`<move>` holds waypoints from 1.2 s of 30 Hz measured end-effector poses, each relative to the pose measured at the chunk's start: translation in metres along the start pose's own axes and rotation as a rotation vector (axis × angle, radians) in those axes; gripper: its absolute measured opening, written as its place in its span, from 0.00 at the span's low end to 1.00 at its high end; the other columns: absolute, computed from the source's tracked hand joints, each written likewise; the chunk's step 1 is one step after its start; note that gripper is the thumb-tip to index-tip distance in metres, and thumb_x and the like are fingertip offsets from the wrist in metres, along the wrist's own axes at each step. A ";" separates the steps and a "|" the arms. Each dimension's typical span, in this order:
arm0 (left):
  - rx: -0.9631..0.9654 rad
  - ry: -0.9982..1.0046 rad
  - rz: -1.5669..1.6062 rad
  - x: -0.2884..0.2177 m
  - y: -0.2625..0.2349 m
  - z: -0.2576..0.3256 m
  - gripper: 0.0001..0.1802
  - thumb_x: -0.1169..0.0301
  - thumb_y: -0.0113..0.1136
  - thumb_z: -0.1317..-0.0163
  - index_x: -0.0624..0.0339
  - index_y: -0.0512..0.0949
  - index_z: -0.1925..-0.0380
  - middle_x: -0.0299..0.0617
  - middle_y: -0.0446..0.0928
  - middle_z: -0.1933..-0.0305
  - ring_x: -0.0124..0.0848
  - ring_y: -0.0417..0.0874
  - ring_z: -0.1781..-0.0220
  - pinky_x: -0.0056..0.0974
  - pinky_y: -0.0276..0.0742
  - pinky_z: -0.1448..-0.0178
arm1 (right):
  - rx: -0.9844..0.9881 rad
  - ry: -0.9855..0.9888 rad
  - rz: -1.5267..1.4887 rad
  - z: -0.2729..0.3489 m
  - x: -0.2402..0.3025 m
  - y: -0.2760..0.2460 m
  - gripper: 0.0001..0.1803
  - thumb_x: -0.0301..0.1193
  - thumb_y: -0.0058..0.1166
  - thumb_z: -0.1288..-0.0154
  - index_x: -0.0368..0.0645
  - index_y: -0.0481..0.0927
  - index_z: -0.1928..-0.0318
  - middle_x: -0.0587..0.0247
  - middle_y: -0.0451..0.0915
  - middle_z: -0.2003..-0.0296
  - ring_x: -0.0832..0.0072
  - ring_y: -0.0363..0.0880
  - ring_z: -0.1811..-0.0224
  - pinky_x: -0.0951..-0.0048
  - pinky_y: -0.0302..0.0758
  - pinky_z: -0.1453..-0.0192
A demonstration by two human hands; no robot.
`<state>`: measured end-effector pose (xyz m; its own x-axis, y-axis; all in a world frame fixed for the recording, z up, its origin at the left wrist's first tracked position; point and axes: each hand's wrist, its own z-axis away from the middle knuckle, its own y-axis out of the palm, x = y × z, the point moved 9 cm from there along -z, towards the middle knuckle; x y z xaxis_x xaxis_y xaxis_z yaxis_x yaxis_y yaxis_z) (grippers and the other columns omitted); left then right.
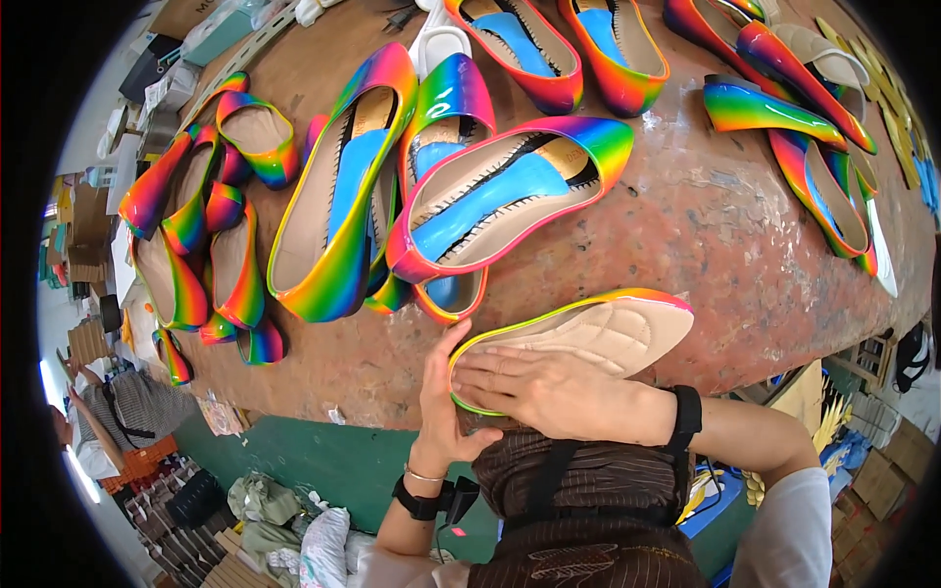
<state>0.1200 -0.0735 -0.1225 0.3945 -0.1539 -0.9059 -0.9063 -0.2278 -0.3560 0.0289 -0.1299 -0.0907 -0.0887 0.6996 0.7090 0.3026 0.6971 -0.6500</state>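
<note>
The left hand [439, 414] is closed around the heel of a rainbow-edged shoe [564, 338], which lies between both hands. The right hand [564, 394] puts its straight fingers inside this heel; whether its hidden thumb also grips, I cannot tell. A striped brown apron [588, 544] is just below the hands. Beyond them, on the worn table [706, 225], blue-lined shoes [500, 206] lie overlapping; smaller shoes [172, 279] gather farther left, and other rainbow shoes [779, 106] at far right.
</note>
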 end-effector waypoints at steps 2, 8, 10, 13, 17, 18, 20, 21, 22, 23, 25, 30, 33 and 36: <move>0.025 0.064 -0.136 -0.008 0.002 -0.005 0.48 0.42 0.60 0.38 0.56 0.55 0.25 0.66 0.61 0.29 0.60 0.67 0.30 0.56 0.63 0.29 | 0.058 0.060 0.010 -0.002 -0.004 0.007 0.25 0.28 0.51 0.38 0.34 0.77 0.40 0.52 0.75 0.37 0.64 0.69 0.29 0.65 0.65 0.25; -0.062 -0.068 -0.116 -0.005 0.000 -0.008 0.14 0.64 0.48 0.31 0.64 0.68 0.53 0.67 0.66 0.32 0.58 0.70 0.32 0.54 0.64 0.29 | 0.019 0.210 0.285 0.007 0.006 0.009 0.22 0.30 0.55 0.45 0.40 0.84 0.48 0.55 0.79 0.40 0.63 0.73 0.32 0.62 0.64 0.26; -0.094 -0.030 -0.139 -0.009 -0.005 -0.007 0.13 0.65 0.46 0.31 0.64 0.67 0.55 0.67 0.66 0.33 0.58 0.71 0.33 0.53 0.64 0.30 | -0.024 0.338 0.376 0.033 0.001 -0.008 0.23 0.32 0.55 0.45 0.41 0.84 0.48 0.55 0.79 0.40 0.63 0.74 0.34 0.59 0.60 0.23; -0.143 -0.060 -0.136 -0.013 0.003 -0.012 0.12 0.65 0.44 0.32 0.62 0.66 0.56 0.66 0.67 0.33 0.53 0.69 0.31 0.52 0.58 0.27 | -0.054 0.388 0.469 0.036 0.006 -0.012 0.19 0.30 0.56 0.46 0.46 0.87 0.52 0.58 0.80 0.41 0.64 0.75 0.34 0.54 0.55 0.21; -0.189 -0.233 -0.134 -0.024 0.029 0.004 0.17 0.69 0.47 0.32 0.66 0.68 0.47 0.63 0.66 0.31 0.50 0.67 0.30 0.49 0.56 0.25 | -0.295 0.495 0.438 0.058 0.002 -0.041 0.16 0.24 0.58 0.51 0.43 0.87 0.59 0.58 0.82 0.47 0.61 0.76 0.37 0.47 0.55 0.23; -0.136 -0.347 -0.124 -0.031 0.042 0.018 0.23 0.71 0.49 0.33 0.69 0.66 0.39 0.60 0.66 0.31 0.48 0.68 0.30 0.47 0.56 0.24 | -0.470 0.541 0.361 0.072 0.002 -0.057 0.15 0.24 0.59 0.52 0.39 0.87 0.61 0.57 0.83 0.50 0.57 0.77 0.38 0.45 0.53 0.23; -0.088 -0.385 -0.129 -0.060 0.064 0.021 0.27 0.73 0.53 0.34 0.71 0.64 0.37 0.59 0.70 0.35 0.47 0.73 0.35 0.47 0.65 0.29 | -0.676 0.715 0.534 0.099 0.013 -0.097 0.23 0.23 0.60 0.47 0.38 0.80 0.47 0.55 0.80 0.49 0.54 0.74 0.41 0.47 0.61 0.31; -0.081 -0.382 -0.123 -0.062 0.068 0.016 0.27 0.73 0.53 0.34 0.71 0.64 0.37 0.59 0.70 0.35 0.47 0.73 0.35 0.47 0.65 0.29 | -0.747 0.844 0.492 0.116 0.006 -0.103 0.28 0.26 0.62 0.46 0.37 0.75 0.42 0.52 0.77 0.48 0.53 0.73 0.42 0.49 0.63 0.34; -0.013 -0.427 -0.059 -0.057 0.079 0.009 0.26 0.73 0.56 0.35 0.71 0.66 0.38 0.60 0.71 0.37 0.48 0.75 0.37 0.48 0.69 0.34 | -0.819 0.970 0.446 0.132 0.001 -0.106 0.34 0.29 0.64 0.45 0.36 0.70 0.37 0.50 0.75 0.48 0.52 0.71 0.44 0.51 0.64 0.37; 0.052 -0.471 0.003 -0.052 0.088 0.001 0.26 0.74 0.59 0.36 0.70 0.68 0.39 0.61 0.72 0.39 0.48 0.78 0.40 0.48 0.73 0.38 | -0.820 0.974 0.448 0.138 0.002 -0.104 0.34 0.29 0.64 0.45 0.36 0.70 0.37 0.50 0.75 0.48 0.52 0.71 0.44 0.51 0.64 0.37; 0.158 -0.413 -0.122 -0.047 0.099 -0.025 0.25 0.74 0.62 0.38 0.69 0.69 0.42 0.62 0.74 0.41 0.48 0.80 0.42 0.48 0.75 0.42 | -0.598 1.150 0.280 0.149 -0.018 -0.078 0.46 0.36 0.72 0.51 0.32 0.63 0.34 0.47 0.71 0.50 0.52 0.69 0.47 0.54 0.65 0.43; 0.332 -0.462 -0.219 -0.020 0.111 -0.055 0.28 0.71 0.76 0.51 0.67 0.75 0.51 0.55 0.84 0.64 0.41 0.88 0.63 0.40 0.80 0.61 | -0.610 1.173 0.357 0.149 -0.034 -0.078 0.48 0.40 0.78 0.60 0.32 0.67 0.41 0.50 0.73 0.53 0.54 0.70 0.48 0.57 0.64 0.46; 0.324 -0.481 -0.166 0.000 0.109 -0.065 0.26 0.70 0.79 0.56 0.66 0.80 0.57 0.51 0.83 0.71 0.41 0.85 0.71 0.41 0.78 0.65 | -0.599 1.210 0.308 0.156 -0.044 -0.082 0.39 0.38 0.77 0.58 0.37 0.71 0.48 0.55 0.76 0.59 0.57 0.73 0.54 0.59 0.65 0.50; 0.276 -0.542 -0.013 0.020 0.115 -0.062 0.20 0.67 0.81 0.58 0.65 0.83 0.66 0.49 0.79 0.78 0.34 0.75 0.80 0.39 0.71 0.72 | -0.648 1.227 0.088 0.168 -0.058 -0.079 0.30 0.35 0.76 0.56 0.41 0.74 0.53 0.60 0.77 0.67 0.60 0.75 0.61 0.60 0.65 0.55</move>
<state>0.0334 -0.1627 -0.1671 0.3380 0.3752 -0.8631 -0.9365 0.0426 -0.3482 -0.1489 -0.1992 -0.1268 0.7318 -0.0817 0.6766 0.6748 0.2264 -0.7024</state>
